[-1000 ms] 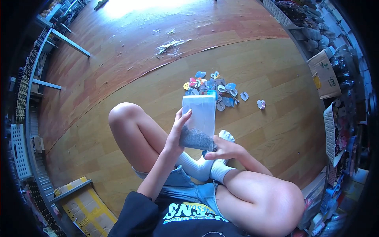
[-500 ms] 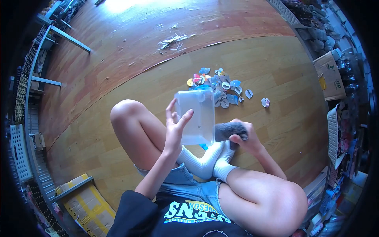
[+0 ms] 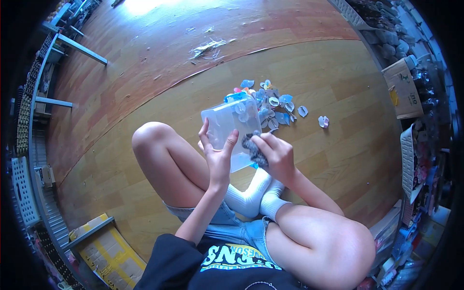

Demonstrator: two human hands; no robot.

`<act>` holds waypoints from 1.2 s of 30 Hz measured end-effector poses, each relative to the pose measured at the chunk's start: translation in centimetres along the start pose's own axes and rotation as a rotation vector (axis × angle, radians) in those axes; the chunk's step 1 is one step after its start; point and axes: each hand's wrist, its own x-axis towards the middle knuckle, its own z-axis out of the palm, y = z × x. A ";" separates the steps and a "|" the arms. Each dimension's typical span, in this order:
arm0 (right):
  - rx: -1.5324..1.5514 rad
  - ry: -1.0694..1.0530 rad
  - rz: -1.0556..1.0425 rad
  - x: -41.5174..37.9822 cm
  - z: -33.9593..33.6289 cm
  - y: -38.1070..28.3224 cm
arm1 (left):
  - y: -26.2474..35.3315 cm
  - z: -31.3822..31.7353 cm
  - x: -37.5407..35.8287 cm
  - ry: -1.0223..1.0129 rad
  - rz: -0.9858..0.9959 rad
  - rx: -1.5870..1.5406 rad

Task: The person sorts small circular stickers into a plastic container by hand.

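A clear plastic box (image 3: 223,126) with blue clips is gripped in my left hand (image 3: 217,154), its fingers and thumb around the near left side. The box is tilted, above my white-socked feet. My right hand (image 3: 279,157) clutches a crumpled dark grey cloth (image 3: 256,149) against the right side of the box. Behind the box lies a pile of small blue, white and coloured pieces (image 3: 275,104), partly hidden by it. One pink-and-white piece (image 3: 323,122) lies apart to the right.
Thin scraps (image 3: 210,47) lie on the reddish floor farther off. Racks of goods stand left and right. A cardboard box (image 3: 402,88) is at the right shelf, and a taped carton (image 3: 111,251) at the lower left. My bent knees flank the hands.
My right hand has moved left and up with the grey cloth, which now meets the box. The box has turned and tilted slightly in my left hand.
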 end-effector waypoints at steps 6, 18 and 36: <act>0.252 -0.352 -0.031 -3.6 0.1 -1.0 | 1.1 -1.7 1.3 0.009 0.008 -0.126; 0.844 0.172 0.787 -1.6 -4.5 1.2 | 3.0 -4.2 2.6 -0.423 -0.459 -0.428; 0.247 -0.528 -0.017 -1.8 4.0 2.5 | -2.8 -3.6 0.2 -0.342 -0.737 -0.634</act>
